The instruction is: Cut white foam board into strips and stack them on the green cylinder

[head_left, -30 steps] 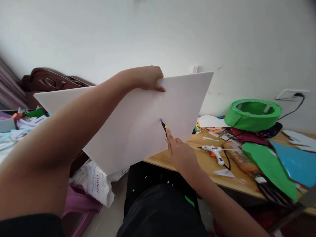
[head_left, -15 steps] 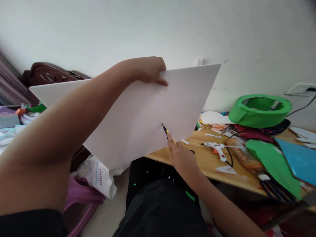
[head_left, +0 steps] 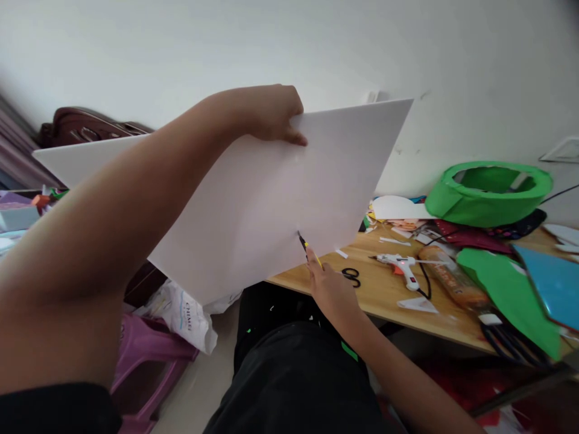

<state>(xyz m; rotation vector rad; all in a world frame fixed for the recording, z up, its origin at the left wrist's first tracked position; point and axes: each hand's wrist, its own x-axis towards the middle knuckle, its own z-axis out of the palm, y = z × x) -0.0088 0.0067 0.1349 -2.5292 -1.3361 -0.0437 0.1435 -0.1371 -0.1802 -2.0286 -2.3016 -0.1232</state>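
A large white foam board [head_left: 253,205] is held up at a slant in front of me. My left hand [head_left: 278,114] grips its top edge, thumb on the near face and the other fingers hidden behind. Lower down, my right hand [head_left: 332,286] is closed round a slim yellow-and-black craft knife [head_left: 304,243]. The knife's tip touches the near face of the board, around the lower middle. Black-handled scissors [head_left: 351,276] lie on the table just beyond my right hand.
On the wooden table [head_left: 380,301] are a white glue gun [head_left: 402,268], a bottle [head_left: 452,280], a green ring [head_left: 488,190], a green sheet [head_left: 511,295], a blue sheet [head_left: 554,280] and paper scraps. A pink stool [head_left: 145,349] and a white bag [head_left: 185,313] are at the lower left.
The board and my left hand sit slightly higher in view. The knife tip stays near the same spot on the board. More of the scissors shows beside my right hand.
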